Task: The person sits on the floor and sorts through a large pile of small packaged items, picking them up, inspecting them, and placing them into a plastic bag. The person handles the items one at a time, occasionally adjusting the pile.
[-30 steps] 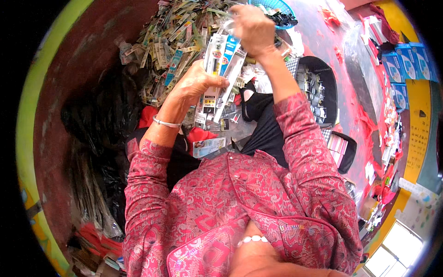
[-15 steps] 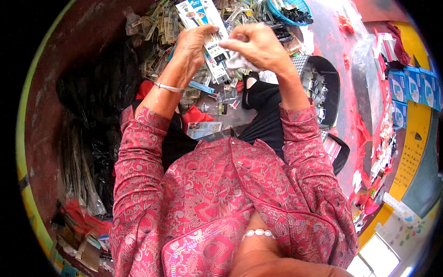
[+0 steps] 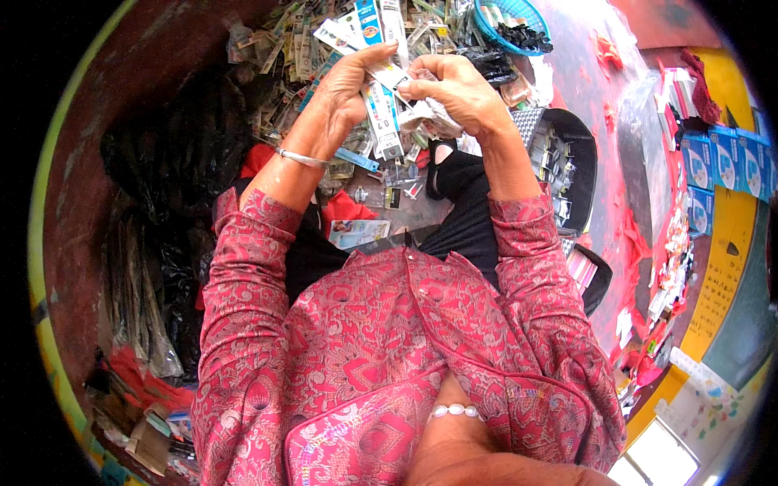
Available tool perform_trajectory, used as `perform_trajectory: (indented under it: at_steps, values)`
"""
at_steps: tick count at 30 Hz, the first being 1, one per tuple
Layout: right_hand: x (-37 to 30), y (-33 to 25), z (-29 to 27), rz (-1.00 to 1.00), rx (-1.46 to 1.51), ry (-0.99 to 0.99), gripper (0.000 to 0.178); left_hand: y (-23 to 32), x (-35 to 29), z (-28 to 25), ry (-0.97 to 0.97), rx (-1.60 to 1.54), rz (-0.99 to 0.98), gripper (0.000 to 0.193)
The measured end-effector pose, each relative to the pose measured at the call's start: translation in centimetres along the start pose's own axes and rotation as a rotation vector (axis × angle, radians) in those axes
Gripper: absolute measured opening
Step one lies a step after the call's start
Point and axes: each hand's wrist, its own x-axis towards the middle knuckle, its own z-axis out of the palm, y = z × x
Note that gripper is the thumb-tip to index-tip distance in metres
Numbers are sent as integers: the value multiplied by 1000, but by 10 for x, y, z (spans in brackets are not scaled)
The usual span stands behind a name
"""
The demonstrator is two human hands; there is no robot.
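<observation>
Several long, narrow white-and-blue printed packets point(image 3: 383, 121) are fanned out in my left hand point(image 3: 344, 89), its thumb lying across them. One packet point(image 3: 389, 74) lies slanted over the others, its lower end between the fingertips of my right hand point(image 3: 463, 93). A crumpled greyish-white cloth point(image 3: 438, 121) is bunched under that same hand's fingers. Below and beyond both hands spreads a heap of similar small packets point(image 3: 284, 53), many in clear wrapping. What the packets contain is too small to make out.
A blue basket point(image 3: 486, 28) with black pieces stands at the far right of the heap. Black open cases point(image 3: 579, 154) holding small packs lie right of my leg. Black plastic bags point(image 3: 174, 138) cover the left side. Blue boxes point(image 3: 733, 162) stand at the far right.
The packets, stacked together before, are now fanned apart, one slanting across. My right fingers have come down onto its end, the cloth still in that hand.
</observation>
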Motion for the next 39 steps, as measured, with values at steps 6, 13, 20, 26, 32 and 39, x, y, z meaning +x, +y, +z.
perform_trajectory:
  at_steps: [6,13,20,26,32,39]
  values:
    - [-2,-6,-1,265,584,-79,5,-8,3,-6,-181,26,-54,34]
    - [-3,-5,-11,275,735,-31,10,1,-8,9,-264,392,32,39]
    - [-4,-11,-19,228,737,-124,11,0,-4,4,-22,163,-59,21]
    - [-17,-20,-58,-43,567,154,17,8,-6,2,-10,101,-90,25]
    - [-44,-52,-85,-36,-149,-350,12,8,-9,0,-226,82,-148,28]
    - [-2,-39,-74,-196,-1101,-314,24,-5,-26,20,-331,378,-244,31]
